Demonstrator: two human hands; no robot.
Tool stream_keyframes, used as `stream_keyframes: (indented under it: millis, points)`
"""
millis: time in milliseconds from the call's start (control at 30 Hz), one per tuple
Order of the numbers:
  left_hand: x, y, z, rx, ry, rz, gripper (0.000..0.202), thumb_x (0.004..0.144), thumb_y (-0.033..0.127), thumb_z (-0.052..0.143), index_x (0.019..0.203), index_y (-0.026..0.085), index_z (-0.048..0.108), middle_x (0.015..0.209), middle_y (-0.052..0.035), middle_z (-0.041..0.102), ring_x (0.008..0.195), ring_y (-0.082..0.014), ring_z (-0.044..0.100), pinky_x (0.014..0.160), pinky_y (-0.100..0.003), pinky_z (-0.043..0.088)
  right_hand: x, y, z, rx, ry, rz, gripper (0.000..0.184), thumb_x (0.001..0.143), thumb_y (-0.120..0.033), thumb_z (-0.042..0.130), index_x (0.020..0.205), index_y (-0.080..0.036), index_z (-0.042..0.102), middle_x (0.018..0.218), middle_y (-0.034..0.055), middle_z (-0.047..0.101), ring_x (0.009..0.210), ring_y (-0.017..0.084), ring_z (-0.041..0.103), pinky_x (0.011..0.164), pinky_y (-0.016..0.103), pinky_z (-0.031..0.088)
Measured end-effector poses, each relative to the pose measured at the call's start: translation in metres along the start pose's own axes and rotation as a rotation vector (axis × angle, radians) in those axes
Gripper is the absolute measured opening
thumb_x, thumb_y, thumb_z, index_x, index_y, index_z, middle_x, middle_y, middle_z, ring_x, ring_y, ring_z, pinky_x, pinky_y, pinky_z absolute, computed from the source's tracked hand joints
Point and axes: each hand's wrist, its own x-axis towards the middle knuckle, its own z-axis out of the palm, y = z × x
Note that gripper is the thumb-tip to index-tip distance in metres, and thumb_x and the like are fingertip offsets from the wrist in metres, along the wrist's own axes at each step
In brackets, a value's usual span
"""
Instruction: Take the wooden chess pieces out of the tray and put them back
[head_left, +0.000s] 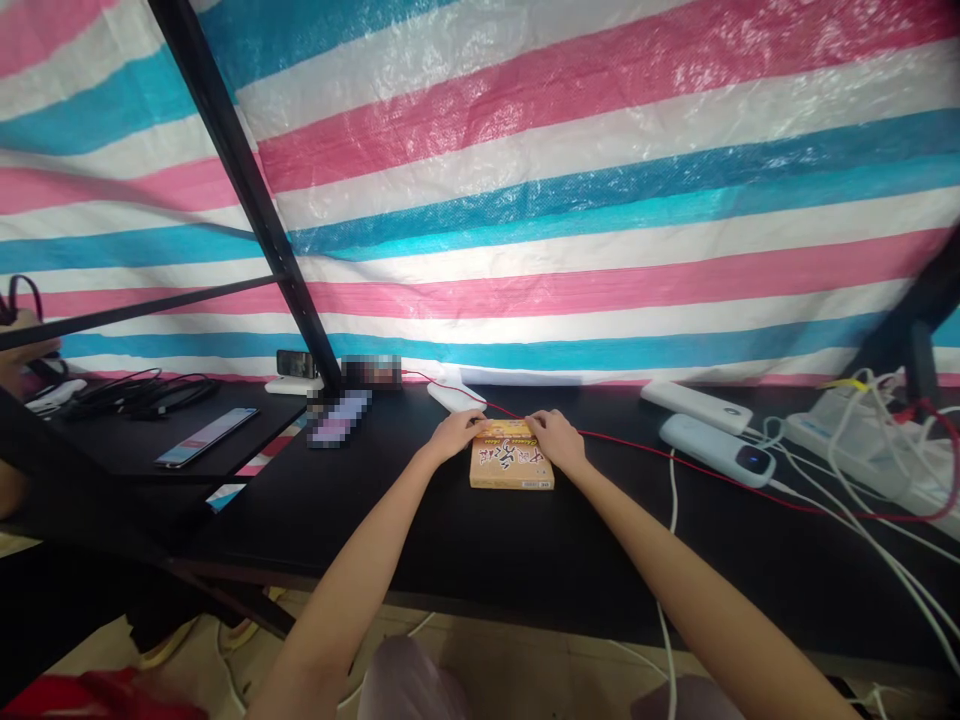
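Note:
A flat tan cardboard Chinese chess box (pixel 512 467) with large dark characters and a yellow-orange band lies on the black table in front of me. My left hand (pixel 456 436) grips its far left corner, fingers bent over the edge. At the far right corner, my right hand (pixel 557 440) holds the box in the same way. The fingertips are partly hidden behind the far edge. Just beyond the box sits a white device (pixel 457 396), apart from both hands.
Two white power banks (pixel 697 405) (pixel 716 450) and a cable-covered power strip (pixel 862 440) lie to the right. A red cable (pixel 630 441) crosses behind my right hand. Left are a blurred phone (pixel 339 418), a black frame post (pixel 247 170) and another person's hand (pixel 26 340). Striped sheeting hangs behind.

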Motion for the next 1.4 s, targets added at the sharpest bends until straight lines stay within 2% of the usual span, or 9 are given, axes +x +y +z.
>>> stream_keyframes:
  millis: [100,233,400,600,900,1100,1267,1400]
  points:
    - [-0.002,0.0,-0.001,0.024,0.059,-0.018,0.051,0.088,0.057,0.031,0.096,0.02,0.064,0.058,-0.0002,0.06,0.065,-0.0197,0.059,0.065,-0.026,0.038,0.0,0.006,-0.004,0.024,0.004,0.001,0.037,0.092,-0.044,0.035,0.107,-0.026,0.064,0.11,0.0049,0.061,0.099,0.02,0.058,0.075,0.027,0.041]
    - [-0.002,-0.003,-0.005,0.117,0.123,-0.047,0.05,0.093,0.049,0.024,0.09,0.02,0.064,0.058,-0.0019,0.061,0.071,-0.0213,0.061,0.066,-0.027,0.039,0.003,0.016,-0.013,0.031,0.007,0.018,0.039,0.092,-0.044,0.034,0.107,-0.025,0.064,0.107,0.0053,0.065,0.101,0.022,0.058,0.076,0.028,0.042]
    - [-0.001,-0.009,-0.009,0.258,0.138,-0.068,0.048,0.094,0.041,0.025,0.078,0.019,0.064,0.079,-0.0082,0.067,0.08,-0.0234,0.062,0.07,-0.029,0.041,0.006,0.022,-0.019,-0.023,0.009,0.041,0.04,0.091,-0.042,0.034,0.104,-0.025,0.067,0.1,0.0077,0.068,0.098,0.026,0.06,0.077,0.033,0.042]
    - [0.0,-0.009,-0.007,0.351,0.084,-0.03,0.046,0.094,0.041,0.027,0.083,0.018,0.065,0.09,-0.0109,0.068,0.088,-0.0262,0.062,0.07,-0.03,0.041,0.004,0.019,-0.019,-0.077,0.01,0.031,0.037,0.09,-0.043,0.038,0.106,-0.024,0.065,0.098,0.009,0.068,0.095,0.026,0.061,0.076,0.033,0.042]
    - [0.0,-0.01,-0.008,0.287,0.069,-0.027,0.049,0.093,0.042,0.026,0.07,0.019,0.061,0.079,-0.0081,0.066,0.081,-0.0246,0.061,0.069,-0.03,0.041,0.003,0.018,-0.018,-0.117,0.023,0.033,0.033,0.089,-0.042,0.039,0.106,-0.025,0.062,0.094,0.0081,0.068,0.093,0.025,0.061,0.073,0.032,0.042]
    - [0.0,-0.011,-0.008,0.317,0.055,-0.015,0.049,0.094,0.042,0.024,0.071,0.019,0.06,0.081,-0.0078,0.067,0.081,-0.0235,0.061,0.068,-0.028,0.04,0.002,0.017,-0.02,-0.18,0.017,0.055,0.035,0.09,-0.043,0.037,0.104,-0.022,0.061,0.093,0.0094,0.067,0.09,0.026,0.062,0.072,0.033,0.043]
    - [-0.002,-0.008,-0.008,0.29,0.087,-0.025,0.046,0.094,0.045,0.023,0.086,0.02,0.061,0.086,-0.0086,0.067,0.081,-0.0239,0.061,0.065,-0.027,0.037,0.0,0.015,-0.021,-0.193,-0.003,0.036,0.039,0.09,-0.045,0.037,0.104,-0.023,0.066,0.099,0.0111,0.067,0.095,0.027,0.061,0.076,0.035,0.043]
    - [-0.004,-0.001,-0.009,0.192,0.081,-0.028,0.05,0.093,0.05,0.023,0.084,0.019,0.062,0.071,-0.0054,0.065,0.071,-0.0209,0.06,0.064,-0.026,0.035,-0.001,0.013,-0.02,-0.193,-0.015,0.036,0.046,0.09,-0.051,0.035,0.105,-0.023,0.069,0.103,0.0134,0.067,0.097,0.028,0.061,0.078,0.037,0.044]
